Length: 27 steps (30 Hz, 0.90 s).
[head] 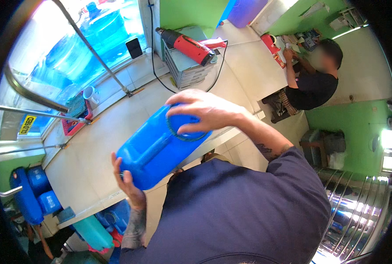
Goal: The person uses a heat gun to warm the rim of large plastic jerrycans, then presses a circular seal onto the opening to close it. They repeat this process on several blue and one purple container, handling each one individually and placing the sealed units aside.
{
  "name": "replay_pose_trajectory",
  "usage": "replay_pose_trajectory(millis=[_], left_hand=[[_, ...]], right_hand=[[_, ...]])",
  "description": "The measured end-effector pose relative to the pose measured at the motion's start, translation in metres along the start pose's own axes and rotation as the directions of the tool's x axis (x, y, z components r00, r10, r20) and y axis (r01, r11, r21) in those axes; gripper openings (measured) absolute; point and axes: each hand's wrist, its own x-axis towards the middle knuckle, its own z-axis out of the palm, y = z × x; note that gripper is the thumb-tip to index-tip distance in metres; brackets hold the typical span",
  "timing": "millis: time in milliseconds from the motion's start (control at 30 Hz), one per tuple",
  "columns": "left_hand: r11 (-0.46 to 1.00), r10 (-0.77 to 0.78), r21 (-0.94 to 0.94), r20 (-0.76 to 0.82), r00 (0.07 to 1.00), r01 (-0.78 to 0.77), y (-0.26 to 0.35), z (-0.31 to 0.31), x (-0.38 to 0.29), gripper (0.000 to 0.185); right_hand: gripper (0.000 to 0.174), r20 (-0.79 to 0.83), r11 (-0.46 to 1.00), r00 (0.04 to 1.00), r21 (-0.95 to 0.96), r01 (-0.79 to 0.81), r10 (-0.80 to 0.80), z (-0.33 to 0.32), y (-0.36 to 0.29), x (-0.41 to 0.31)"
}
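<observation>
A blue plastic water container lies tilted between my two hands, above the front part of a tiled counter. My right hand is spread over its upper right end, fingers apart around a round area edged by a dark green ring. My left hand supports the lower left end, with fingers curled up its side. The palms hide parts of both ends.
Beyond my right hand, a red heat gun with a black cord rests on a stacked grey unit. A mug and pink basket line the window side. Someone in a dark shirt sits at right. Blue containers stand at left.
</observation>
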Motion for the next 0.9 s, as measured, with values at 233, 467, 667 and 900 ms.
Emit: replay_pose_trajectory(millis=[233,467,667,900], left_hand=[[1.000,0.018,-0.021,0.287,0.958,-0.012,0.018,0.121,-0.028,0.077],[1.000,0.029,-0.012,0.373,0.927,-0.027,0.031,0.249,-0.034,0.080],[0.999,0.041,0.015,0.323,0.945,-0.049,0.049,0.378,-0.037,0.079],[0.986,0.162,-0.030,0.413,0.896,-0.164,0.032,0.515,0.025,0.062]], right_hand=[[0.039,-0.184,0.891,0.884,0.241,-0.384,0.430,-0.081,0.072,-0.101],[0.037,-0.273,0.833,0.838,0.448,-0.323,0.472,-0.138,0.165,-0.189],[0.037,-0.218,0.768,0.878,0.600,-0.224,0.427,-0.199,0.256,-0.241],[0.034,-0.414,0.780,0.722,0.561,-0.278,0.555,-0.270,0.319,-0.355]])
